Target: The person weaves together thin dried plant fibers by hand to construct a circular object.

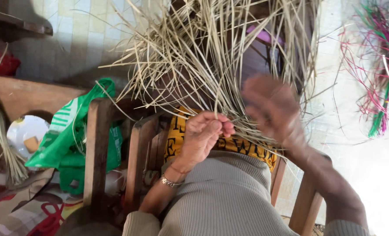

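Far left: red cloth lump (0,63) at the edge, cut off. Below it a sheaf of pale straw (0,144) hangs down, top out of view. White round plate (26,131) beside it, partly covered, with a small tan block on it; what the block is, can't tell. Green plastic bag (74,140) with white stripes and print, crumpled, draped against a wooden chair frame (97,148); bag contents hidden. Patterned red and beige fabric (24,214) bottom left.

Centre: big fan of dry pale straw strips (212,57) spreads upward from the lap, tips cut off at the top edge. Left hand (205,133) is closed in a fist, fingers curled tight round the gathered base of the strips, just above a yellow cloth with dark lettering (179,135) lying over the knee. Thin bracelet (171,181) on that wrist. Grey ribbed sleeve (225,196) fills the lower middle.

Right hand (273,107) is motion-blurred, just right of the bundle base, against the strips; fingers look loosely spread, but whether it grips any strand, cannot tell. Purple item (264,35) behind the straw, mostly hidden.

Far right: loose bunch of pink and green dyed strips (380,65) on the pale tiled floor (85,30), well apart from the hands, cut off by the edge.
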